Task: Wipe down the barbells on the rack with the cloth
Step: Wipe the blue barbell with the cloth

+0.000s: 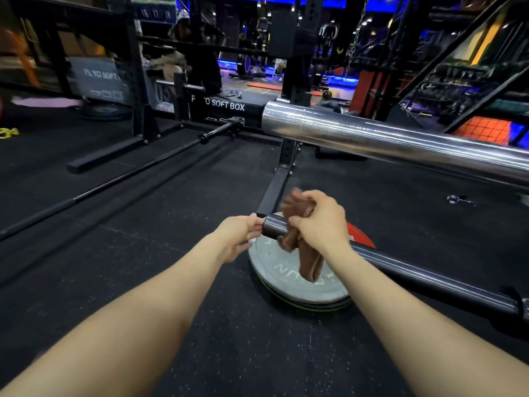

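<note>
Gripping cloth point(297, 247) on barbell point(415, 270), right hand point(320, 224)

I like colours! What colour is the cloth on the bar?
The cloth is brown, seen in the head view, the only view.

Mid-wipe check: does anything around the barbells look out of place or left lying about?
Mostly tidy. One small metal spring collar clip lies loose on the black rubber floor, to the right, under the chrome barbell sleeve. A long black barbell also lies on the floor at left, not racked.
</note>
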Available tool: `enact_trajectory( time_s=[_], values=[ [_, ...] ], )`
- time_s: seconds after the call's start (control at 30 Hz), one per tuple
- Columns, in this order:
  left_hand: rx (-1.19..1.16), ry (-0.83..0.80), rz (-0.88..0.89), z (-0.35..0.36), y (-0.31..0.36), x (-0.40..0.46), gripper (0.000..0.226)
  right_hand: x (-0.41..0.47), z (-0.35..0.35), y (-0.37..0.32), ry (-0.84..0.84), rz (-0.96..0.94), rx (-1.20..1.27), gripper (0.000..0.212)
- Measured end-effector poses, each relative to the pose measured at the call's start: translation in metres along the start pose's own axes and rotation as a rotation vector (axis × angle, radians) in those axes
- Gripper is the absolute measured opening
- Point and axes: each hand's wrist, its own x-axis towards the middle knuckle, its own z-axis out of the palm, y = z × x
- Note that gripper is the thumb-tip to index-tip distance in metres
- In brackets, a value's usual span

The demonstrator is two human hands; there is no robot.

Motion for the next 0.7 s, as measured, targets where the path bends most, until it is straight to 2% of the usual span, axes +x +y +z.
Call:
enact_trajectory(
  time_s=[0.1,0.2,0.3,0.43,0.57,0.7],
  values=[
    [0.028,0.007,0.021,0.004,-0.003,0.004,0.029,0.001,-0.006,0.011,-0.032,0.139,-0.096,0.041],
    [0.022,-0.019,0.011,0.002,0.000,0.004,0.031,0.006,0.015,0.001,-0.097,0.039,-0.110,0.041],
    [-0.083,-0.027,-0.017,-0.001,0.002,0.003,0.036,0.008,0.044,-0.015,-0.172,-0.051,-0.126,0.051],
    [-0.193,0.076,-0.037,-0.010,0.002,-0.005,0.037,0.006,0.051,-0.021,-0.270,-0.097,-0.043,0.056],
    [-0.069,0.146,-0.044,-0.010,0.001,-0.025,0.033,-0.018,0.034,-0.015,-0.349,-0.118,0.037,0.057],
    [0.077,0.129,-0.074,0.012,-0.006,-0.061,0.034,-0.051,-0.003,0.001,-0.335,-0.090,-0.009,0.059]
  ],
)
